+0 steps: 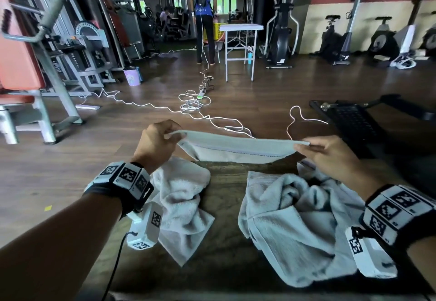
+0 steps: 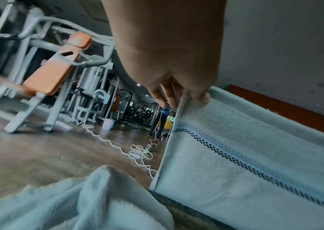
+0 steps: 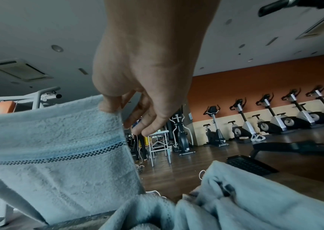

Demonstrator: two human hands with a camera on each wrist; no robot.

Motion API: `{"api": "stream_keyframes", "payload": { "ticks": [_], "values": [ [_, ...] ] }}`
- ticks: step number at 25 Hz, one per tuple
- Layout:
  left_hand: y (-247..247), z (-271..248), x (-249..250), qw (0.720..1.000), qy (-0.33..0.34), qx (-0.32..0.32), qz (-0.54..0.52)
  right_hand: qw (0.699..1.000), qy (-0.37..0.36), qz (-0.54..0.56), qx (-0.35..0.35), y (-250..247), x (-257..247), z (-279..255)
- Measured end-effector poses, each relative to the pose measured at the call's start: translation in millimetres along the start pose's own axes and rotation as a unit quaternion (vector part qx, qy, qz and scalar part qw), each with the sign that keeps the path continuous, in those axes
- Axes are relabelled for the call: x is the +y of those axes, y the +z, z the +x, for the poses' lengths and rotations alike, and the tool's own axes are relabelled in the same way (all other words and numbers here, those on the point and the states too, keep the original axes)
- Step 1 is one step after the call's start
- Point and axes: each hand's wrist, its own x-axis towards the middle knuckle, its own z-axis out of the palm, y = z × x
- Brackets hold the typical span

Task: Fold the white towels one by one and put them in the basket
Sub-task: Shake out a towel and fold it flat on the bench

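White towel: a fluffy white terry towel with a checked blue stripe (image 1: 238, 147) hangs stretched between both hands, above the far edge of the dark wooden worktop (image 1: 226, 206).
Left hand: the left hand (image 1: 157, 141) pinches one top corner.
Right hand: the right hand (image 1: 330, 152) pinches the other corner.
Worktop: two crumpled white towels lie there, one (image 1: 181, 204) under the left wrist, a larger one (image 1: 299, 225) under the right.

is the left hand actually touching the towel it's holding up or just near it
Touching. In the left wrist view the left hand pinches the upper corner of the held towel, thumb on one face, fingers behind. The head view shows the same grip.
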Motion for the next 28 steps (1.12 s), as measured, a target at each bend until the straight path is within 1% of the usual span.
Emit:
{"api": "stream_keyframes", "payload": {
  "ticks": [2,4,5,7,10,12,13,14,16,17,19,20,21,24,26,28],
  "values": [
    [-11,-17,3,0.999,-0.017,-0.011,-0.03,0.999,-0.01,0.03,-0.015,-13,-9,-23],
    [-23,-28,10,0.999,-0.011,-0.021,-0.044,0.998,-0.028,0.053,-0.03,-27,-17,-39],
    [-30,-31,15,0.998,-0.003,-0.02,-0.055,0.997,-0.05,0.052,-0.029,-33,-21,-44],
    [-45,-41,33,0.997,0.019,-0.014,-0.075,0.996,-0.082,0.043,-0.001,-45,-33,-57],
    [-64,-60,57,0.997,0.061,-0.019,-0.048,0.991,-0.091,0.089,0.028,-58,-46,-81],
    [-75,-77,66,0.997,0.068,-0.043,-0.019,0.99,-0.096,0.099,0.013,-65,-52,-100],
    [-81,-86,69,0.996,0.065,-0.067,-0.013,0.991,-0.087,0.1,-0.011,-69,-53,-111],
    [-86,-97,71,0.993,0.058,-0.101,-0.014,0.992,-0.062,0.103,-0.046,-74,-53,-122],
    [-94,-121,71,0.979,0.022,-0.199,-0.035,0.987,0.013,0.099,-0.129,-81,-48,-145],
    [-99,-133,72,0.964,-0.007,-0.261,-0.04,0.981,0.043,0.092,-0.166,-82,-48,-157],
    [-101,-152,73,0.924,-0.06,-0.378,-0.026,0.972,0.075,0.078,-0.208,-80,-42,-169],
    [-98,-156,70,0.912,-0.073,-0.404,-0.008,0.971,0.082,0.069,-0.216,-78,-38,-170],
    [-93,-158,65,0.91,-0.082,-0.406,0.009,0.969,0.089,0.063,-0.221,-75,-37,-171],
    [-70,-149,45,0.938,-0.113,-0.326,0.017,0.971,0.101,0.051,-0.211,-63,-31,-159],
    [-52,-135,36,0.955,-0.127,-0.269,-0.001,0.979,0.094,0.037,-0.176,-53,-28,-144],
    [-33,-115,32,0.971,-0.12,-0.204,-0.011,0.986,0.088,0.029,-0.136,-42,-23,-119]
  ]
}}
